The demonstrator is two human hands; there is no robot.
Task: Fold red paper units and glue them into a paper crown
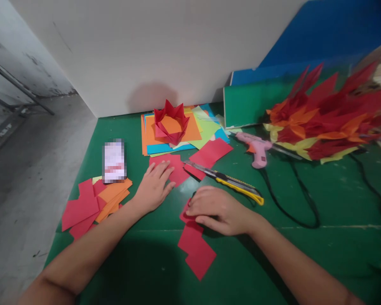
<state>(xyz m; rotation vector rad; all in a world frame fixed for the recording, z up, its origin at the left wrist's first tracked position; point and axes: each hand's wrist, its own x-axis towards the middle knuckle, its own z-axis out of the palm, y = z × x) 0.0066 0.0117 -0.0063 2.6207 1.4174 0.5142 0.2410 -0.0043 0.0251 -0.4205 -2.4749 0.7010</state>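
Observation:
My left hand [155, 184] lies with its fingers stretched out over a red paper piece [175, 163], fingertips touching it. My right hand [220, 210] is curled at the top of overlapping red paper squares [200, 258], its fingers closed on the uppermost one. A small dark thing shows by its fingertips; I cannot make out what it is. Between and beyond the hands, a yellow utility knife [238, 185] lies with its blade over another red paper piece [212, 151]. Behind them, a folded red paper ring with points [171, 137] sits on stacked coloured paper [195, 127].
A pink glue gun [258, 150] with a black cord lies at the right, beside a red, orange and yellow paper flame shape [333, 114]. A phone [114, 161] rests near red and orange paper pieces [82, 207] at the left. Boards [257, 103] stand behind the green table [139, 262].

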